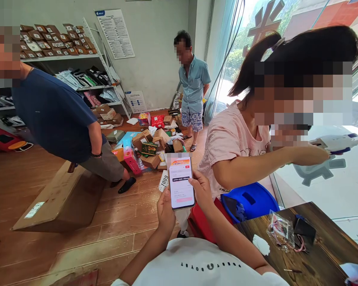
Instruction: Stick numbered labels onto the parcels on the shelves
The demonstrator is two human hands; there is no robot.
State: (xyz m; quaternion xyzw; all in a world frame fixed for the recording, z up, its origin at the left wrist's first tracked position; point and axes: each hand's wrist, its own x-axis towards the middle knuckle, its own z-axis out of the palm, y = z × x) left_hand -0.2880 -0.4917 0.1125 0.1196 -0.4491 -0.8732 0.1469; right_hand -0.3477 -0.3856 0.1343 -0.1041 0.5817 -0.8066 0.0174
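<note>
A smartphone (181, 194) with a lit white and orange screen is upright in front of my chest. My left hand (166, 210) grips its lower left side. On the right side my right hand (203, 191) holds it too, thumb resting on the screen. A white label marked 1009 (164, 181) shows just left of the phone, above my left thumb; whether my fingers hold it is unclear. My fingers behind the phone are hidden.
Many parcels (150, 149) lie piled on the floor ahead. A large carton (62, 198) sits at left, beside a person in dark blue. Another person stands by the wall. Close at right, one in pink leans over a wooden table (286, 258) and blue bin (253, 198).
</note>
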